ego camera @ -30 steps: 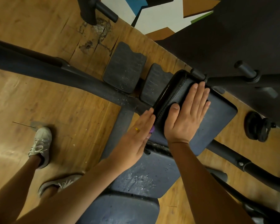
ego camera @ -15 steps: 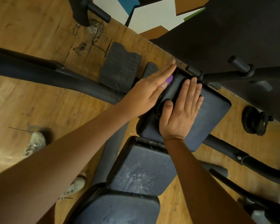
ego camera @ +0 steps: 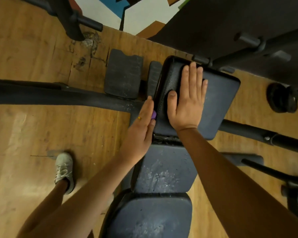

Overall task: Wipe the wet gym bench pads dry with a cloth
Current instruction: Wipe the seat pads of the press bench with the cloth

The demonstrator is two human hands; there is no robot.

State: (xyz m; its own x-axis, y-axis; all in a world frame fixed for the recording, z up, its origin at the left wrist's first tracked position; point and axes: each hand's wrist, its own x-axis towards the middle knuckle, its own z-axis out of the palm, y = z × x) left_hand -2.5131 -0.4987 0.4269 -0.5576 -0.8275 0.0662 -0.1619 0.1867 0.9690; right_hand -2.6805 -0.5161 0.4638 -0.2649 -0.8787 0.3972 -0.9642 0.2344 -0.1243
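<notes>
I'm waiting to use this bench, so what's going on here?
A person is wiping it down. Their right hand lies flat on top of the far pad, while the left hand presses against that pad's left side, a bit of purple cloth showing under its fingers. The middle pad is speckled with droplets, so it looks not yet dried.

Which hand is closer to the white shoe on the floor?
Left. The left hand presses against the side edge of the pad, toward the shoe; the right hand lies flat on top, farther away.
</notes>
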